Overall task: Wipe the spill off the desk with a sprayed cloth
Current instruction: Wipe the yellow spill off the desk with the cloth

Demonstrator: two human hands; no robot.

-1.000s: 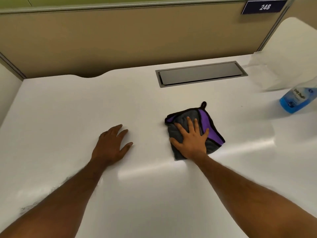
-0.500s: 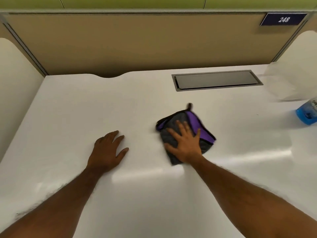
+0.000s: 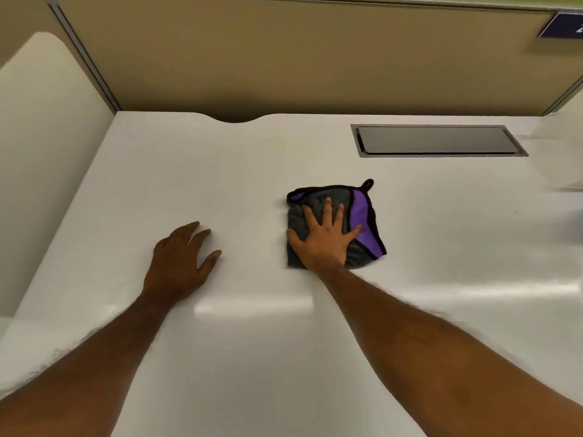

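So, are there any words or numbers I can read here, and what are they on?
Dark blue sign on the partition wall, top right: only a bit of one white mark shows. It is cut off by the picture's edge and blurred, so it cannot be read.
Cloth: no writing shows.
Desk and metal hatch: no writing shows.

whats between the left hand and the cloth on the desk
Nothing: in the head view, only bare white desk lies between the left hand and the grey and purple cloth under the right hand.
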